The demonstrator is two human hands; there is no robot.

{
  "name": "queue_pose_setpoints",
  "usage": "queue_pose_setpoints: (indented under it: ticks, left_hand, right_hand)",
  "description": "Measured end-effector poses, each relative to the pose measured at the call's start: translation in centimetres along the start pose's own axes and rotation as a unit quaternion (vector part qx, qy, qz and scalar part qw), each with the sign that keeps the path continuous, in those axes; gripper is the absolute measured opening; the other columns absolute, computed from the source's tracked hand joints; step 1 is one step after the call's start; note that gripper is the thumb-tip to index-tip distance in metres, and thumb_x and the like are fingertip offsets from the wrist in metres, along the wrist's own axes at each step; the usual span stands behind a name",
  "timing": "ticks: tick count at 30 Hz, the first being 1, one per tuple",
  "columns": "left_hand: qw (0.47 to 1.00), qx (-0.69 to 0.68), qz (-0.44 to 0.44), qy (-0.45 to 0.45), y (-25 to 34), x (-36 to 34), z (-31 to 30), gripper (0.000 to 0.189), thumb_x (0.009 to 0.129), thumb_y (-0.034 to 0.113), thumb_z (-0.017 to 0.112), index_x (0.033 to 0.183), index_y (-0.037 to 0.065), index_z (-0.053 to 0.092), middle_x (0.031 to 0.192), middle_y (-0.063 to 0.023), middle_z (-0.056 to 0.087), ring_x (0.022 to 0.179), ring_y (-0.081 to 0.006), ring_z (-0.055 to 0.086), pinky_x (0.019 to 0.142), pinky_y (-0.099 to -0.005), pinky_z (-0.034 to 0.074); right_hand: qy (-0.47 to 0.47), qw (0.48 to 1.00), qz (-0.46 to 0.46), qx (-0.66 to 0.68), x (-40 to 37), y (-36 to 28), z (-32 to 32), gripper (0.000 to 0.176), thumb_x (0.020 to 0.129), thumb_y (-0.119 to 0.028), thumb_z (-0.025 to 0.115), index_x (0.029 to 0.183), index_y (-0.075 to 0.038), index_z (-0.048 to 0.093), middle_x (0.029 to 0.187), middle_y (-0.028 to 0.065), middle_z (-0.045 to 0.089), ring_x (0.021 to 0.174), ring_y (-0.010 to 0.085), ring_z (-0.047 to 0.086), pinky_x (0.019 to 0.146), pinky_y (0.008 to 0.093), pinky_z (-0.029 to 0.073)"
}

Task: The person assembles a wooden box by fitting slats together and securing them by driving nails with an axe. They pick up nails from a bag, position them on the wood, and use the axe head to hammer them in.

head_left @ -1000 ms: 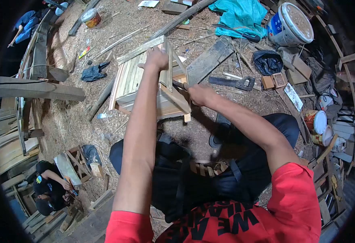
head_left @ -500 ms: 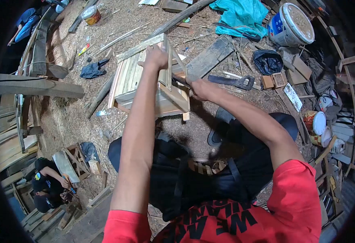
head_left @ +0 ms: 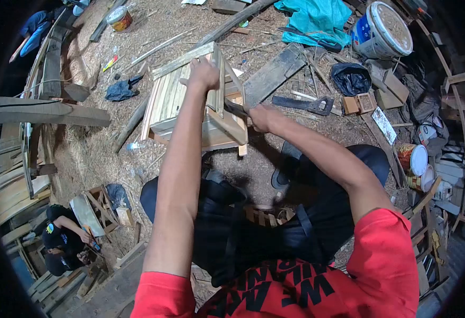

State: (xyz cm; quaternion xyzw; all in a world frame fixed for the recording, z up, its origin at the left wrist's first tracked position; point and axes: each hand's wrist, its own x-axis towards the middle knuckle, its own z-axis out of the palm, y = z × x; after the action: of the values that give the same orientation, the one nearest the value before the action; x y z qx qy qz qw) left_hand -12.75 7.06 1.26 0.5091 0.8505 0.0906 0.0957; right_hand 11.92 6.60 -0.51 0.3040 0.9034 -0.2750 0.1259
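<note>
A slatted wooden box [head_left: 174, 98] stands tilted on the ground in front of me, built of pale strips with a framed edge. My left hand [head_left: 203, 75] grips its upper edge, the fingers curled over the frame and the thumb on the slats. Beside the box's right side, my right hand [head_left: 262, 117] is closed round the end of a dark, flat tool [head_left: 234, 107]. The tool reaches into the open side of the box; its far end is hidden there.
A handsaw [head_left: 304, 104] and a grey board [head_left: 275, 74] lie right of the box. Farther off are a teal sheet [head_left: 317, 21], a large bucket [head_left: 382, 32] and wood blocks [head_left: 358, 104]. A co-worker [head_left: 63, 238] is at lower left, another person at upper left.
My right hand and the dark tool have shifted very slightly, with more of the tool visible beside the box. My left hand stays on the box's edge. The co-worker's hands at lower left have moved a little.
</note>
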Motion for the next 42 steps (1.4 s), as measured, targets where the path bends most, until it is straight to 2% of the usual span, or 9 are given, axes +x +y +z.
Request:
queue_pose_setpoints:
  ticks: [1,3,11,16,27,28,32,39,42]
  left_hand:
    - [0.996,-0.082,-0.038,0.008,1.0,-0.8,-1.1,0.058,0.102,0.03,0.035,0.13,-0.02,0.042,0.134,-0.0408,0.046,0.132,-0.0544,0.038,0.115,-0.0509,0.03]
    - [0.992,-0.05,-0.099,-0.058,0.6,-0.1,0.1,0.065,0.101,0.035,0.034,0.154,-0.001,0.022,0.163,-0.0217,0.015,0.151,-0.0355,0.016,0.111,-0.0756,0.011]
    - [0.982,-0.096,-0.138,-0.084,2.5,-0.7,-2.0,0.064,0.102,0.036,0.031,0.155,0.001,0.022,0.164,-0.0181,0.013,0.153,-0.0308,0.013,0.113,-0.074,0.006]
    - [0.973,-0.105,-0.191,-0.073,6.8,-3.4,-5.2,0.067,0.101,0.035,0.035,0.155,-0.001,0.019,0.165,-0.019,0.012,0.153,-0.0311,0.011,0.113,-0.0737,0.004]
    - [0.972,-0.105,-0.207,-0.025,8.8,-4.6,-3.1,0.07,0.097,0.034,0.04,0.154,-0.002,0.022,0.163,-0.0223,0.015,0.153,-0.0327,0.01,0.112,-0.0748,0.004]
    - [0.972,-0.104,-0.208,-0.026,8.9,-4.6,-3.2,0.07,0.097,0.035,0.04,0.154,-0.002,0.022,0.163,-0.0225,0.015,0.153,-0.0328,0.01,0.112,-0.0749,0.004]
    - [0.973,-0.102,-0.203,-0.028,8.8,-4.1,-3.3,0.07,0.096,0.034,0.039,0.154,-0.001,0.022,0.163,-0.0228,0.015,0.153,-0.0328,0.011,0.111,-0.0752,0.005]
    - [0.975,-0.106,-0.193,-0.018,7.8,-3.9,-2.4,0.071,0.098,0.037,0.039,0.155,-0.001,0.02,0.163,-0.0243,0.013,0.153,-0.0335,0.009,0.111,-0.0754,0.003]
    - [0.978,-0.095,-0.183,-0.024,8.5,-4.8,-2.7,0.072,0.099,0.04,0.037,0.155,-0.001,0.02,0.163,-0.0242,0.014,0.153,-0.0336,0.01,0.111,-0.0752,0.004]
  right_hand:
    - [-0.035,0.999,-0.009,-0.018,0.2,0.1,-0.4,0.026,0.084,-0.013,0.062,0.107,-0.002,0.068,0.102,0.0236,0.07,0.103,0.0372,0.068,0.083,0.0478,0.055]
    - [-0.096,0.993,-0.03,-0.057,2.1,0.2,-2.4,0.028,0.086,-0.014,0.06,0.111,-0.002,0.065,0.103,0.0244,0.07,0.101,0.0374,0.069,0.082,0.0492,0.055]
    - [-0.011,0.997,0.052,0.048,-1.3,-0.6,-1.6,0.048,0.076,-0.009,0.066,0.122,0.001,0.052,0.093,0.0308,0.067,0.096,0.0479,0.065,0.08,0.0518,0.055]
    - [0.122,0.966,0.096,0.205,-2.2,-2.1,4.8,0.033,0.086,-0.009,0.058,0.114,0.007,0.051,0.093,0.037,0.064,0.094,0.0534,0.062,0.082,0.0569,0.051]
    - [0.192,0.94,0.112,0.26,-1.3,1.7,5.1,0.038,0.091,-0.016,0.059,0.123,0.002,0.051,0.095,0.035,0.065,0.096,0.0525,0.062,0.086,0.0559,0.05]
    - [0.205,0.931,0.108,0.283,-2.1,0.8,3.4,0.037,0.09,-0.017,0.059,0.113,0.012,0.058,0.096,0.0379,0.064,0.096,0.0498,0.064,0.087,0.0565,0.05]
    - [0.149,0.954,0.117,0.231,-0.5,1.3,5.0,0.028,0.087,-0.011,0.057,0.1,0.012,0.065,0.098,0.0388,0.063,0.098,0.0513,0.063,0.089,0.0551,0.051]
    - [0.172,0.942,0.149,0.247,-1.6,0.2,2.0,0.035,0.086,-0.018,0.063,0.115,0.003,0.062,0.098,0.0347,0.065,0.099,0.0496,0.064,0.089,0.0525,0.052]
    - [0.066,0.981,0.058,0.172,1.3,4.2,4.5,0.04,0.088,-0.019,0.062,0.122,0.001,0.058,0.103,0.034,0.065,0.1,0.0505,0.063,0.089,0.0525,0.052]
